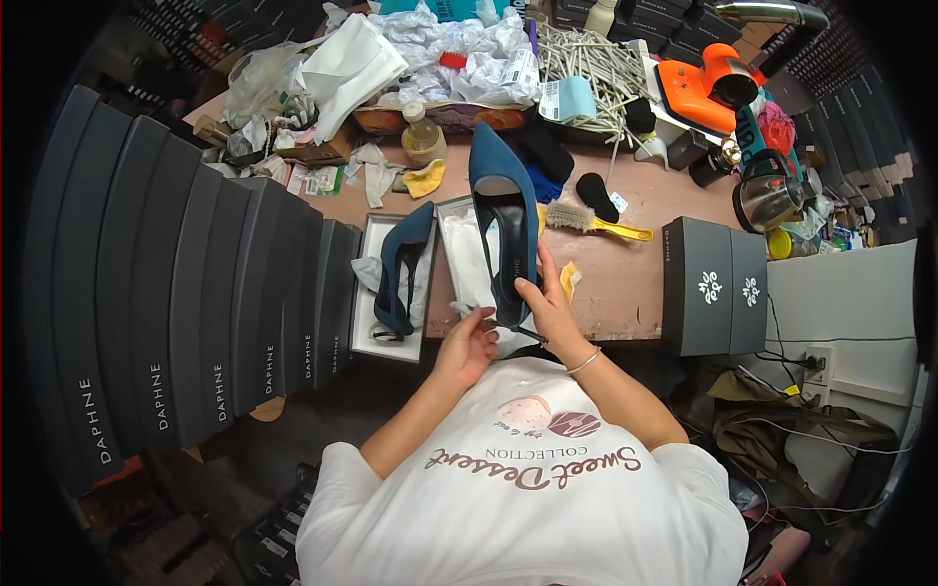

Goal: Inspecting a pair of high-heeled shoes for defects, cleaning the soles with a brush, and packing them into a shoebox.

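A pointed dark blue high-heeled shoe point(529, 207) is held up over the front of the table, its toe pointing away from me and its black insole showing. My right hand point(550, 305) grips it at the heel end, thumb on the inner side. At the shoe's back edge, the fingers of my left hand point(471, 346) are curled together around what looks like the thin dark back strap. The matching blue shoe point(393, 283) lies with white tissue in an open grey shoebox point(389, 350) to the left. White paper point(466, 256) sits beneath the held shoe.
Dark shoeboxes point(147, 283) are stacked along the left, and two more boxes point(699, 288) stand at the right table edge. A yellow-handled brush point(596, 223), a bottle point(422, 137), crumpled paper point(440, 49), a bundle of white sticks point(591, 83) and an orange device point(699, 93) lie farther back.
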`<state>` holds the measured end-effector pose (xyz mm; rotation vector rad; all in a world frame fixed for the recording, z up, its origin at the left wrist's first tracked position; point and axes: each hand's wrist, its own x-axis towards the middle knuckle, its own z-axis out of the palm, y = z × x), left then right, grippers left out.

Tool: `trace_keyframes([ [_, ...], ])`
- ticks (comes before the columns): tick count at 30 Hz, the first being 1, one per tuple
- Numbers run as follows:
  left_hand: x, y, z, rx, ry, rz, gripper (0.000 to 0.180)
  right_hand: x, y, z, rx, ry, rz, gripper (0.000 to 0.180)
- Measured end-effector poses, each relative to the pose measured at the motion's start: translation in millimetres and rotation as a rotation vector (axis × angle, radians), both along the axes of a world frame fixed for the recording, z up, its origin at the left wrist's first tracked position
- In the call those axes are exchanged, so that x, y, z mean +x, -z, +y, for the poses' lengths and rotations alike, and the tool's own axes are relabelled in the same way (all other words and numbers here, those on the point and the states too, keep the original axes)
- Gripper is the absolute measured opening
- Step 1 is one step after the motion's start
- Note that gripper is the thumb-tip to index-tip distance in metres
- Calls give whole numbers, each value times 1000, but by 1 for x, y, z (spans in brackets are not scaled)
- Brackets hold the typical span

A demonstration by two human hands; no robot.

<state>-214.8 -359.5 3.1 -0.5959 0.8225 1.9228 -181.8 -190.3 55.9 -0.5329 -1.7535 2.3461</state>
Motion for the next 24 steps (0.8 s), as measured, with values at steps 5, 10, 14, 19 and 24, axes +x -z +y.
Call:
trace_keyframes([
  [5, -28, -59, 3, -365, 88, 741, 25, 24, 23, 5, 20, -59, -113, 69],
  [10, -48, -74, 19, -778, 421, 1479, 37, 34, 9, -11, -171, -89, -128, 66],
  [14, -46, -71, 11, -899, 424, 1800, 39, 40, 19, -7, -294, -140, -217, 67],
  [19, -36, -33, 11, -444, -17, 996, 57, 42, 12, -10, -591, -178, -199, 65],
  [24, -28, -7, 20, 59, 82, 356, 43, 44, -2, -8, -384, -337, -278, 50],
])
